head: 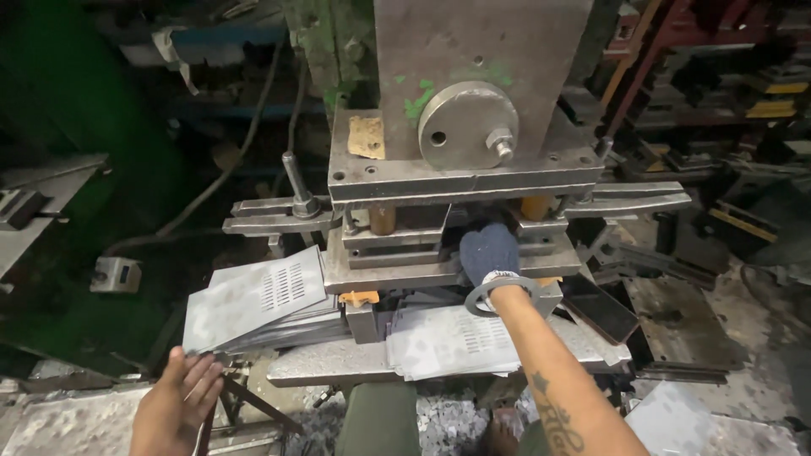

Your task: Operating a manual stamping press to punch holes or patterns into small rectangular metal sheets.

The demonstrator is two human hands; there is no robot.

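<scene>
Two hands work at a heavy grey stamping press (473, 101) seen from above. The right hand (490, 252), in a dark blue knit glove, reaches forward into the gap between the upper plate (460, 177) and the lower die block (397, 272); its fingers point into the opening and are hidden there, so I cannot tell whether they are spread or pinching anything. A metal ring (500, 295) circles that wrist, just behind the glove cuff, and the bare forearm below it carries a tattoo. Under that forearm lies a stack of thin grey metal sheets with slotted vents (448, 342), resting flat on the press desk (325, 365) in front of the die. The left hand (179, 405) is bare, its fingers held loosely together and pointing up, their tips touching the near lower corner of a second stack of perforated sheets (253, 300), which sits tilted at the left of the die, one corner overhanging the desk edge. A small orange piece (360, 297) shows just beside that stack, at the front of the die block. Long flat clamp bars (270, 215) reach out left and right from the press, and a round steel disc with a bolt (467, 124) sits on its face. A dark rectangular tray (600, 308) lies to the right, near the right forearm.
</scene>
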